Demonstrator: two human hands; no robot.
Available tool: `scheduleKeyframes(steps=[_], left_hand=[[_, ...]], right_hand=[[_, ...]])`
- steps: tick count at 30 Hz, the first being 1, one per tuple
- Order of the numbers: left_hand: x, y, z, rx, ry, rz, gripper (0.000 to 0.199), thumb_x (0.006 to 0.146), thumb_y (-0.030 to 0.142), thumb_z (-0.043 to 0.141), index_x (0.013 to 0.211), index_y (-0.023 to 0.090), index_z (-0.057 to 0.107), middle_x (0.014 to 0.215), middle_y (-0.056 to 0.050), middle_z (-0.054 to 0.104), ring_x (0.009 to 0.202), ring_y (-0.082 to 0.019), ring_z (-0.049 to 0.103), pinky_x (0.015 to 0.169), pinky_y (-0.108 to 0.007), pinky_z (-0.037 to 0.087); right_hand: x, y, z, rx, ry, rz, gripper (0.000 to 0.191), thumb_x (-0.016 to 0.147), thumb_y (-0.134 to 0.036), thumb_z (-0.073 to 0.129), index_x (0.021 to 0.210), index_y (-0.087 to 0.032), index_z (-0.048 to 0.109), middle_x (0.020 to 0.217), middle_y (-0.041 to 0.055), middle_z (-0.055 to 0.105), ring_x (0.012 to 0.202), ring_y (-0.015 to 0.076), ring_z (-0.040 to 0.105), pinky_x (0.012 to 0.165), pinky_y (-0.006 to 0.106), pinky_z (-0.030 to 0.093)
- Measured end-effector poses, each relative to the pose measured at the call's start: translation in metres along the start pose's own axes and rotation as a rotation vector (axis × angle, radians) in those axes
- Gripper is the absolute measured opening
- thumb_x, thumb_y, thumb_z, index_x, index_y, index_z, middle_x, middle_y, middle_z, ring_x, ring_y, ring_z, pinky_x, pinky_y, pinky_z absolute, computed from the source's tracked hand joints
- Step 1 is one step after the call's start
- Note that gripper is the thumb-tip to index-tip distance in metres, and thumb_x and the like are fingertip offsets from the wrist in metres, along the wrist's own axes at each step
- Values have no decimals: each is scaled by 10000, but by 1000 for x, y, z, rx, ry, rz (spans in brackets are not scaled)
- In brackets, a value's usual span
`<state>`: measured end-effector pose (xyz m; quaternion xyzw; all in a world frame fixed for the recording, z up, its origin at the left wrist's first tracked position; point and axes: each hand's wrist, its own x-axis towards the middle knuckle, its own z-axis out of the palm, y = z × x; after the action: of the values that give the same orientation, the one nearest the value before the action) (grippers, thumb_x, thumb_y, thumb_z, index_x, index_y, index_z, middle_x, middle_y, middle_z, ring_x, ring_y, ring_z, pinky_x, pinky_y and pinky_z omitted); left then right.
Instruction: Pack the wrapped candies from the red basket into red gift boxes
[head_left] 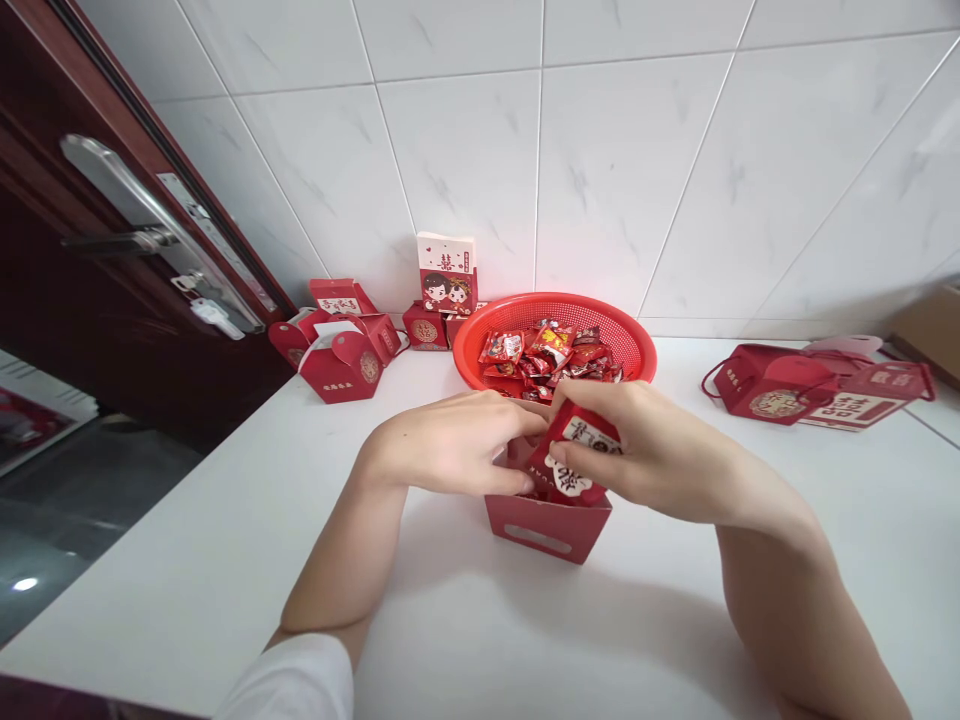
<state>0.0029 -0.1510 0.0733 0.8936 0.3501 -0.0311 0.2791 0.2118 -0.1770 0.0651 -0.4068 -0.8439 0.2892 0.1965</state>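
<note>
A small red cardboard box [551,530] with a pale slot on its front stands upright on the white table, its top open. My right hand [649,455] pinches a red packet [574,455] with white printed patches between thumb and fingers. The packet is tilted, its lower end in the box's opening. At the box's left side, my left hand [457,440] curls over the rim, thumb and fingertips at the opening. Some of its fingertips are hidden among the red wrapping. Just behind both hands sits a red plastic basket [469,345] of wrapped sweets [555,345].
Several red gift boxes [349,360] stand at the back left, near a card with two cartoon figures [448,275]. More corded red boxes [776,385] lie at the right, before a brown carton [930,330]. A tiled wall bounds the back; a dark door [45,190] is left.
</note>
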Motion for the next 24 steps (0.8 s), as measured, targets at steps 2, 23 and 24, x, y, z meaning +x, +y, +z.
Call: scheduleKeyframes(steps=[2,23,24], left_hand=[[3,-4,-1,-49,37,10,107,854,232,615,948,197,651,903,3,707,785,-166,649,662,-253,447],[3,14,8,33,81,-101,205,782,350,650,842,214,509,737,27,561,614,-153,531,548,-279,345],[3,15,8,22,80,-95,196,774,335,651,853,214,519,749,27,572,625,-153,539,555,-276,349]], right_hand=[[-1,0,-4,77,137,-15,171,893,-223,601,771,-214,481,614,-56,444,527,98,348,470,250,271],[2,5,-2,-55,21,-67,162,810,-56,549,721,-191,559,626,-39,562,548,93,412,516,239,288],[4,4,2,-88,-3,-63,174,793,-39,540,709,-190,544,614,-41,557,529,87,397,507,242,265]])
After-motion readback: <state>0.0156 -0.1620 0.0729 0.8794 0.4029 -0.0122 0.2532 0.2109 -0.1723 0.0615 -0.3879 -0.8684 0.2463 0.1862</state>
